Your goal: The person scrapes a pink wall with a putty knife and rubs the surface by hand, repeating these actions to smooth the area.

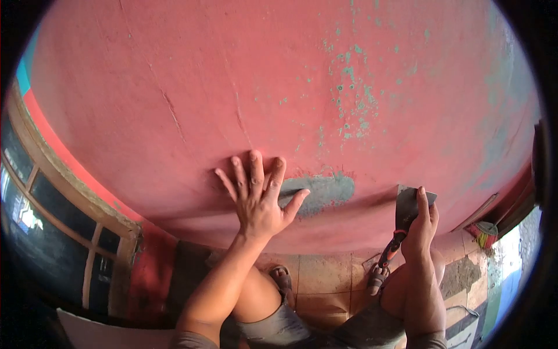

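Note:
My left hand [260, 195] lies on the pink wall [192, 70] with its fingers spread, holding nothing. Just right of its thumb is a grey patch [325, 195] where the pink paint is absent. In my right hand [421, 227] is a putty knife [407, 206] with a wide grey blade and a black and red handle; its blade points up, close to the wall, and whether it touches is unclear. Above the grey patch, green specks [349, 87] show through the pink paint.
A wooden-framed window [90, 256] stands at the left. My bent knees and sandalled feet are below, on a tiled floor [322, 273]. A broom head [483, 232] with coloured bristles lies at the right, near a dark edge.

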The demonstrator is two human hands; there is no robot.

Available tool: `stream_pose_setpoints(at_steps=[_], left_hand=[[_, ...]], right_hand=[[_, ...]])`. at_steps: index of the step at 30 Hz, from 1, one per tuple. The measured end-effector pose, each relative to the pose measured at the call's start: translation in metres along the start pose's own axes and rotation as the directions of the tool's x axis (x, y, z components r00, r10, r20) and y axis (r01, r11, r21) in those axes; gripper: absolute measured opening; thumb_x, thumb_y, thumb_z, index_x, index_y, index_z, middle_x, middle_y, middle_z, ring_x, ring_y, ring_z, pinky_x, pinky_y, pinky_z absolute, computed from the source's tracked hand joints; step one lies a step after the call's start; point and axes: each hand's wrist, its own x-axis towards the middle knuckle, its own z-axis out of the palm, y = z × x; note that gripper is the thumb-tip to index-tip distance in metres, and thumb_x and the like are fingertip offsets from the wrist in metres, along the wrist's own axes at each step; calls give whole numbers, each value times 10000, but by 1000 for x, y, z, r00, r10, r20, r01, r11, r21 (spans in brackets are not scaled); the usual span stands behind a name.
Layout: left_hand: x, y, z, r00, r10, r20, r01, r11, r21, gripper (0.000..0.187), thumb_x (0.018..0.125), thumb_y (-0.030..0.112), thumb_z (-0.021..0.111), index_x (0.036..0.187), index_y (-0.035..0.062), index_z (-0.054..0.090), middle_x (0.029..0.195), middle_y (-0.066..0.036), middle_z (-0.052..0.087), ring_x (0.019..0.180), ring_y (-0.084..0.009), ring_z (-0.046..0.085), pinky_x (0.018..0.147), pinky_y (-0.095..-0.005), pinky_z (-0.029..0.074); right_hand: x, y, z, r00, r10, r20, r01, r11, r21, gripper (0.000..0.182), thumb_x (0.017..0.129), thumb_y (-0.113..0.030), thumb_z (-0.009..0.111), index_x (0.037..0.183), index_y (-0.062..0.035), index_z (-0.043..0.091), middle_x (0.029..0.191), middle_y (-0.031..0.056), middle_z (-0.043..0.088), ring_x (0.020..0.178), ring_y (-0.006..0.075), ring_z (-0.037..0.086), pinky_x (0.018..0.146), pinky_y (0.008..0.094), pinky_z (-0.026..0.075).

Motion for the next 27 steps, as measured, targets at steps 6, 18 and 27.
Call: stream_pose_setpoints(at_steps=[6,18,27], left_hand=[[-37,35,20,954,218,206,-214,976,-40,735,892,585,610,1527,280,400,1668,-141,61,1521,-426,-11,1098,-761,-35],[25,37,15,998,44,-36,-45,998,-47,764,880,606,614,1499,191,449,1648,-174,147,1520,-434,5,1114,-742,-44],[-23,89,17,805,530,266,-338,779,-529,682,887,485,653,1423,87,514,1445,-204,496,1363,-348,453,1029,-642,387]], right_hand=[[-3,-7,3,1000,24,-5,-24,1000,7,247,976,-327,647,905,-98,588,726,-20,583,569,54,508,498,230,391],[-8,-15,-5,995,22,99,-26,999,43,213,989,-296,633,921,-97,598,776,-19,610,619,65,540,547,227,418],[-10,-11,-7,972,211,102,-232,930,286,144,910,-236,616,939,-95,611,826,12,589,716,128,570,618,295,463]])
